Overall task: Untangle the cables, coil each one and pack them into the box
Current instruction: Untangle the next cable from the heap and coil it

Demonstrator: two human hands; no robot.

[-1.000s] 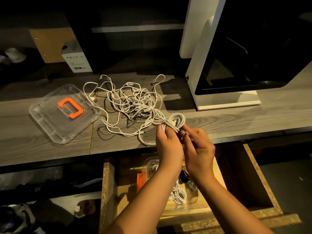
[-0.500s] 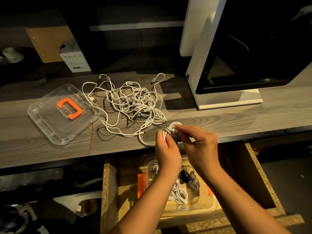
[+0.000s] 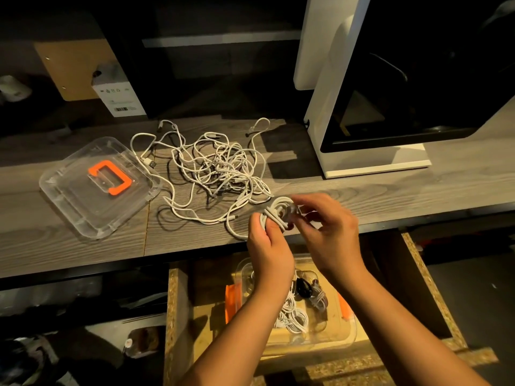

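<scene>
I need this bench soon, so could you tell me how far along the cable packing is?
Done: a few coiled cables lie in the box in the open drawer, and the lid sits off on the bench. In hand: the left hand and the right hand, which is blurred, hold a white coil at the bench edge. Left: the tangle on the bench, then the lid.

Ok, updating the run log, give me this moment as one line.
phase: coiling; left hand: grips coil; right hand: at coil, blurred; tangle: on desk; box: in drawer, lid off
</scene>
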